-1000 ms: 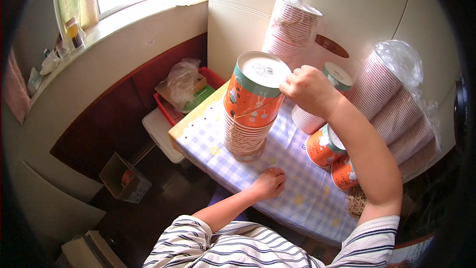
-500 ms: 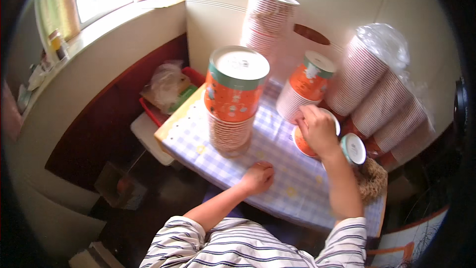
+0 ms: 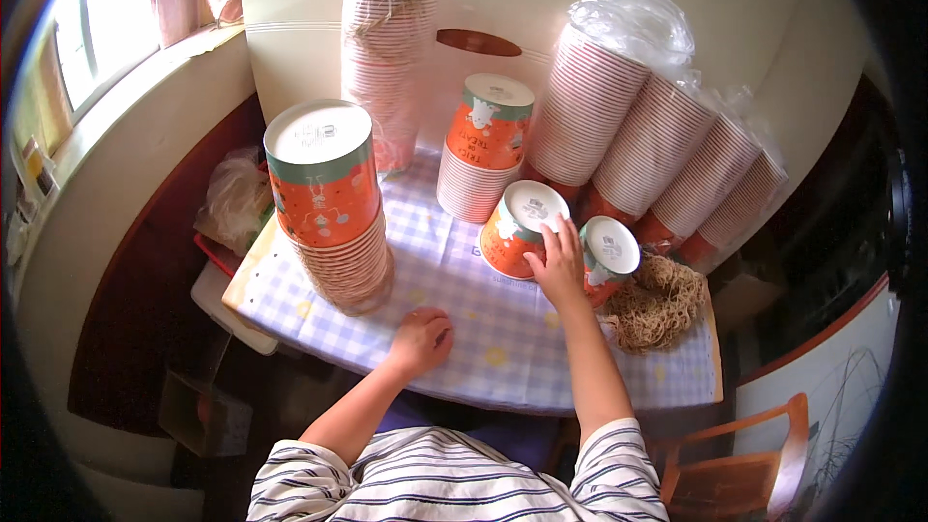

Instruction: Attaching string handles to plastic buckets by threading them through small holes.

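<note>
Right hand (image 3: pixel 559 259) shifted onto orange cup (image 3: pixel 517 230) (upturned) | left hand (image 3: pixel 422 338) flat

Hiding part of the tilted orange cup (image 3: pixel 517 232) behind the right hand (image 3: pixel 559 266) at center. Obscuring most of a bin (image 3: pixel 232 203) at nine o'clock behind the tall cup stack (image 3: pixel 329 203). Cutting off a wooden chair (image 3: pixel 764 454) at five o'clock. Blurring cup prints beyond telling.
</note>
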Available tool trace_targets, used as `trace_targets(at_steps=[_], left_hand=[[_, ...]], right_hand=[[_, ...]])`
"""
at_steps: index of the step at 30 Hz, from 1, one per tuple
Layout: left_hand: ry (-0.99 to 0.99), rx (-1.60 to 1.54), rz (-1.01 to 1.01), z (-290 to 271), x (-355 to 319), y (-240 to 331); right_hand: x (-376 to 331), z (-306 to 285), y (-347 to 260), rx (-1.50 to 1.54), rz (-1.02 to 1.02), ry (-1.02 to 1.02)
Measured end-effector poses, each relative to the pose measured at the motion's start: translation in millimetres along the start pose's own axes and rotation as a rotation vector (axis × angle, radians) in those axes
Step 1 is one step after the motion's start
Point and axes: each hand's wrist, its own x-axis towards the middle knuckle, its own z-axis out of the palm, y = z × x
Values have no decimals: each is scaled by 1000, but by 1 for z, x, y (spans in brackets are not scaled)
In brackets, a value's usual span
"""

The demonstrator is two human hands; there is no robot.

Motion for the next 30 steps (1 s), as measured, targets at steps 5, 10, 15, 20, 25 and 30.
trace_targets(at_steps=[5,10,15,20,25,30], left_hand=[[-51,2,-44,3,-3,-6],[13,-86,-120,-4,-2,2],[55,-218,-231,-6,-3,3],[89,-294,-259,-2,-5,-1],[129,-504,-378,7,-1,-10],[230,-847,-472,-2,29,-1]], right_hand=[[-3,0,-1,209,-85,194],[-24,-29,-14,1082,553,457],[-64,-5,-9,1946,878,332],[-126,44,5,2216,1170,46],[-141,47,10,2143,1412,-75],[-122,1,1,1618,1373,-477]])
